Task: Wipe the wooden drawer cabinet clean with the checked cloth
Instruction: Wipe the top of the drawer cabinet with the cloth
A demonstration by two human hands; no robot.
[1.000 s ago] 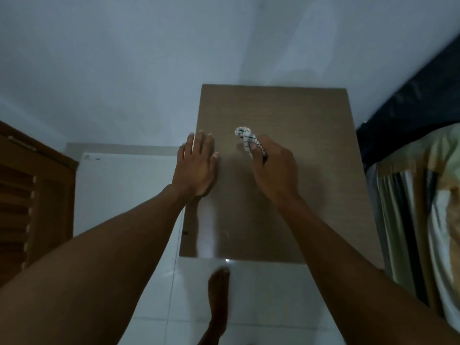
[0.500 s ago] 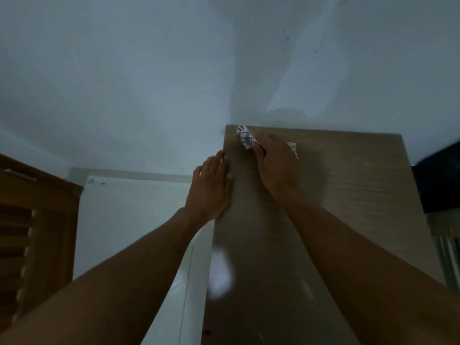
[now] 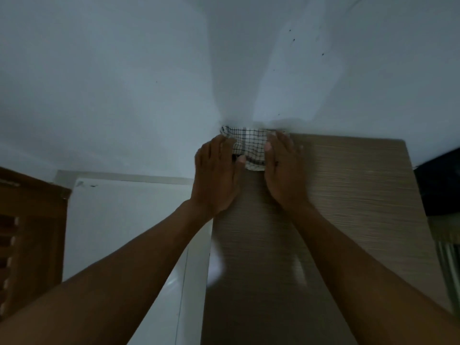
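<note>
since the cloth (image 3: 250, 148) sits bunched in the back left corner of the cabinet (image 3: 348, 195), right against the wall (image 3: 124, 83), the step in hand looks like spreading or pressing it flat before a stroke. to do it well, i would keep both palms low, flatten the cloth so more of it meets the wood, then draw it along the back edge and forward in overlapping passes, without letting it slip off the left edge. the left hand (image 3: 216, 175) lies half over that left edge, fingers together and slightly curled, thumb pressing the cloth's near left side. the right hand (image 3: 283, 170) lies flat with fingers close together, its inner side on the cloth's right part and the rest on bare wood. neither hand pinches the cloth clearly; both seem to press it down. most of the top looks not yet wiped.
</note>
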